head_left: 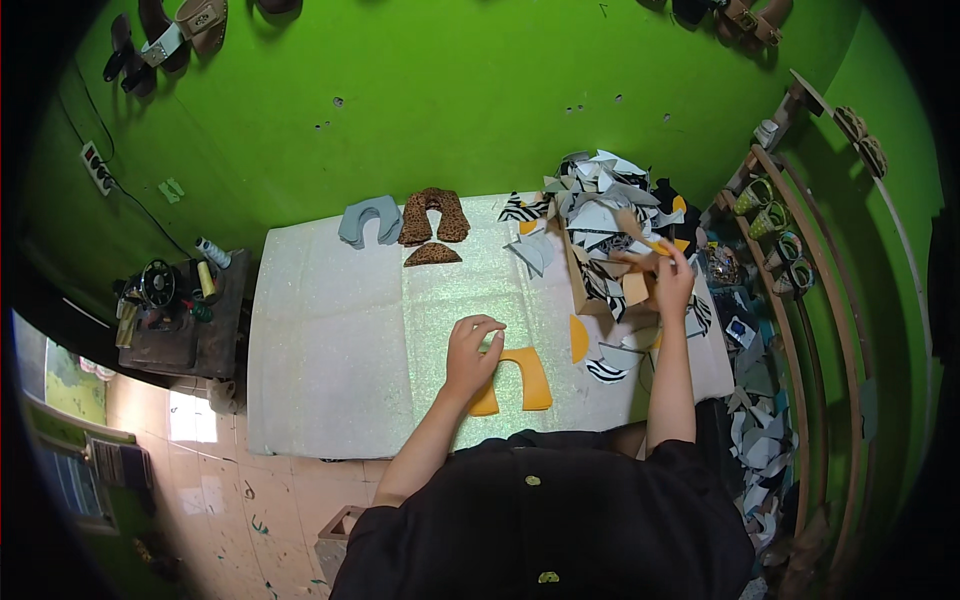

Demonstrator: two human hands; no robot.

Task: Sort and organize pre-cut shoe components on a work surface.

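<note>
black shirt (540, 530) nearest; left hand (468, 355), loosely parted, holding nothing visible, lies over one side of the yellow cutout (538, 382); right hand (675, 282) pinches a blurred brush-like thing (641, 235), scrap-filled box (577, 283) just left of it.

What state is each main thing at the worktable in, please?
Yellow U-shaped pieces: flat, partly covered
Left hand: loosely open over yellow pieces
Right hand: closed on blurred item
Gray U-shaped pieces: stacked
Leopard-print U-shaped pieces: stacked
Leopard-print half-moon piece: flat
Scrap box: open, heaped
Loose scraps: scattered
</note>
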